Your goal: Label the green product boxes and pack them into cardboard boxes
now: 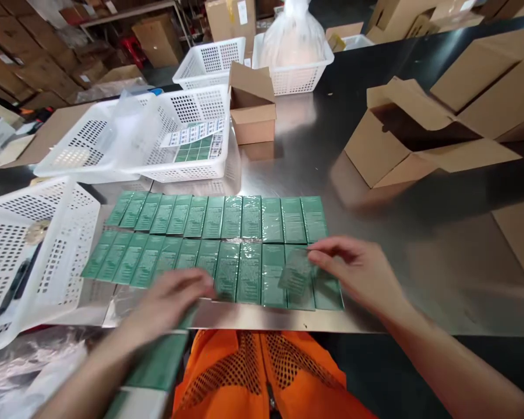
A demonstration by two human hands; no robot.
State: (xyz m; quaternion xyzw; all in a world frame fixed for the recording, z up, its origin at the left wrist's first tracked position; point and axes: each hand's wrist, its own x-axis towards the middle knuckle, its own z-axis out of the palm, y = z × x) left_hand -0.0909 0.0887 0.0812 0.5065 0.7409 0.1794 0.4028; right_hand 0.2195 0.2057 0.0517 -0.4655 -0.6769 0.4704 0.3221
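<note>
Green packets in two rows on metal table, just in front of white basket | left hand loosely curled, gripping green stack at packets' near-left edge | right hand fingers pinching one packet at near-right end.

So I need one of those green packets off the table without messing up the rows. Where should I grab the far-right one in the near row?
Pinch the packet by its free right edge, coming from the right; it lies flat, neighbours overlapping its left.
</note>
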